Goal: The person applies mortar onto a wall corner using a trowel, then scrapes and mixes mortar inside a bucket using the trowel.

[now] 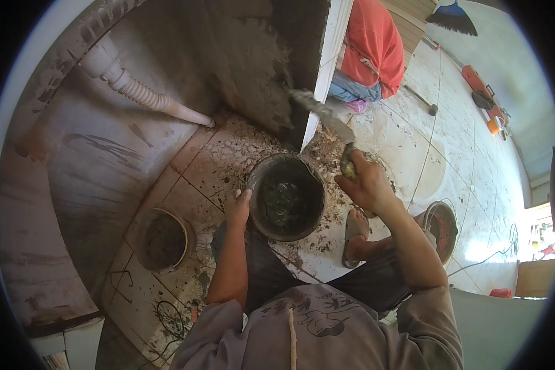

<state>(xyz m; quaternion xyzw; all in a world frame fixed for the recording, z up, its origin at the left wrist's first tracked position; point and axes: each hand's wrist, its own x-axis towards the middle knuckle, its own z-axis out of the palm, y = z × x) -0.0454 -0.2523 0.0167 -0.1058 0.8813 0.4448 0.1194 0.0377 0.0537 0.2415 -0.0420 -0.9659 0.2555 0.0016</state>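
Note:
My right hand (367, 182) grips the handle of a mortar-coated trowel (320, 114), whose blade reaches up and left to the wet, dark plastered wall (246, 55) near its white-edged corner. My left hand (237, 206) is at the left rim of a dark bucket (312, 213) between my knees, its fingers curled; whether it grips the rim is unclear. A dark wet mix (280, 200) lies inside the bucket.
Buckets stand at my left (185, 240) and right (447, 231). A ribbed pipe (148, 95) runs to the floor (425, 160), which carries debris and cables. Another person (376, 49) in red crouches behind the corner. A broom head (453, 18) and red tools (481, 92) are at upper right.

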